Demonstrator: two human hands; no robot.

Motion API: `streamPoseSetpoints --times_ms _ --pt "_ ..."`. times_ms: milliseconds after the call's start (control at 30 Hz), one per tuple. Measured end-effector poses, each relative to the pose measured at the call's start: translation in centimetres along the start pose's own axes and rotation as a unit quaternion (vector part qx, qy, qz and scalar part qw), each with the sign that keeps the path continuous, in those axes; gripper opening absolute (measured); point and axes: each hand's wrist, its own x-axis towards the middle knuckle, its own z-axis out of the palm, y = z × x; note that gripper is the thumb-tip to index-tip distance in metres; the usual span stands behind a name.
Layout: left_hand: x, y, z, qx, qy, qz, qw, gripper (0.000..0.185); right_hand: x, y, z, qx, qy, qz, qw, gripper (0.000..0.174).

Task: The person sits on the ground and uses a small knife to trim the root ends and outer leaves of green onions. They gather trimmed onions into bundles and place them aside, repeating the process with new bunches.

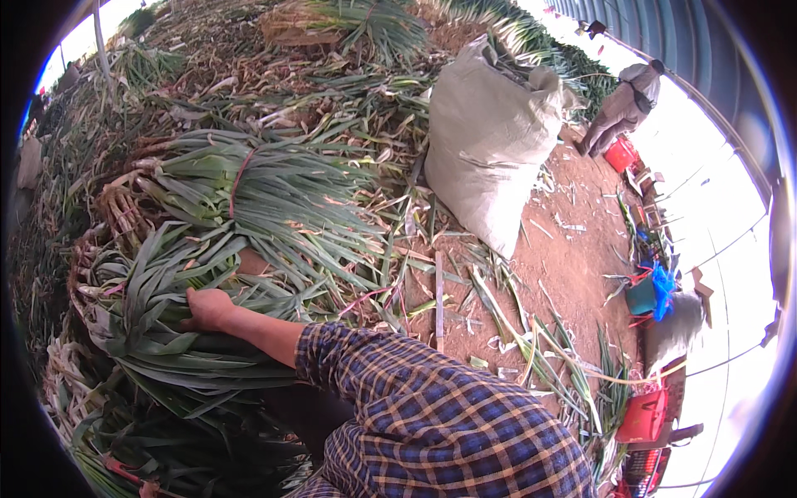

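My right hand (212, 310), back up, is closed around long leaves of a bunch of leek-like green stalks (149, 311); its fingertips are partly hidden among them. The rooted ends point left. Above it in the picture lies a tied bundle of the same stalks (205, 177), bound by a red tie (241, 180). My plaid sleeve (423, 386) fills the lower middle. More dark leaves (205, 442) and a red tie (118, 468) show at the lower left. My left hand is out of view.
A bulging white woven sack (492, 143) stands on the soil beyond the bundles. Loose leaves (348, 87) litter the ground. A flat strip (439, 299) lies near my arm. A person (626, 106) stands by a red container (621, 154); a red bag (641, 416) sits at right.
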Motion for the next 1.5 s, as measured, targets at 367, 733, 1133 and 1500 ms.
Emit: streamPoseSetpoints --times_ms 367,733,1133,1500 --pt "-8.0 -5.0 -8.0 0.001 0.025 0.047 0.999 0.016 -1.1 -2.2 0.9 -0.033 -0.014 -0.03 0.999 0.066" --pt "-9.0 -3.0 -9.8 0.148 -0.051 -0.016 0.988 0.016 -1.8 -3.0 0.8 -0.101 -0.023 -0.028 0.994 0.075" --pt "-5.4 -8.0 -5.7 -0.086 0.132 -0.107 0.982 0.02 -0.2 -0.9 1.9 -0.104 -0.025 0.018 0.994 0.073" --pt "-1.7 -16.5 -7.7 -0.092 0.083 -0.037 0.992 0.034 4.4 2.7 0.5 -0.101 -0.076 0.057 0.99 0.072"
